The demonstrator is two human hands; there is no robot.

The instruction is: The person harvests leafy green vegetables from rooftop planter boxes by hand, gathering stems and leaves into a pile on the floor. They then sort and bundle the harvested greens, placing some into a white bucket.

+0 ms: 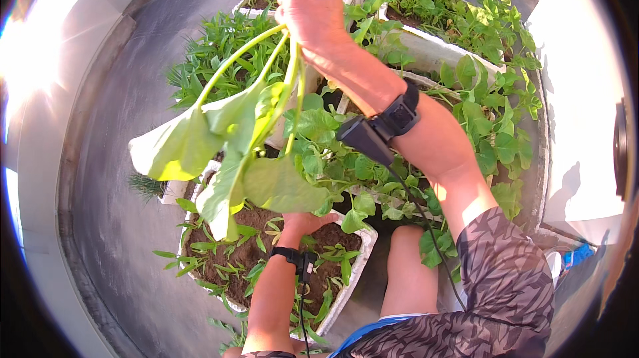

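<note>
Raised at the top of the view, my right hand is closed around the stems of a bunch of leafy greens. The long pale stems hang down from the fist, and their broad green leaves droop below it. Lower down, my left hand reaches over a white foam planter box of brown soil and small seedlings. Its thumb points right towards the box's far rim, while hanging leaves hide the fingers. Whether that hand holds anything cannot be seen.
Broad-leaved plants crowd the middle. More foam planters stand behind, one with narrow-leaved greens, another with a tall leafy crop. A low curb bounds the grey floor at left. A white wall rises at right. Black cables run from both wrist straps.
</note>
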